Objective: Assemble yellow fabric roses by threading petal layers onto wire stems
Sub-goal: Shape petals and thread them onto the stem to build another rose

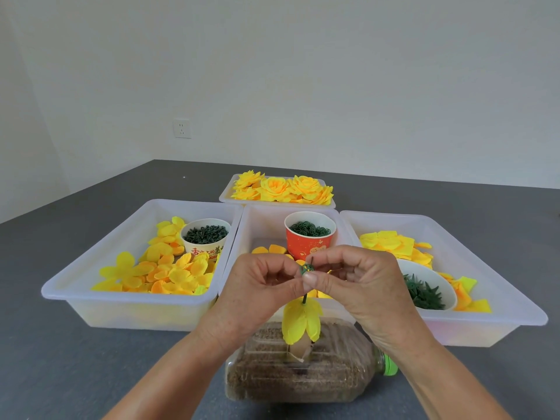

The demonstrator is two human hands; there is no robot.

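Wire stem [304, 298]: dark green, upright, rising between both hands' fingertips; small green piece [306, 268] at its top. Yellow petal layer [300, 321]: hanging on stem below the fingers. Left hand [260, 286], right hand [354, 280]: fingers curled, pinching the stem top. Sand-filled bottle [303, 371]: lying beneath.

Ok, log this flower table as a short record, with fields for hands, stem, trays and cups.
left hand: pinches small green piece
right hand: pinches wire stem
stem: upright, yellow petal layer hanging on it, above sand-filled bottle
far tray: finished roses
left tray: loose petals, cup of green parts
middle tray: red cup
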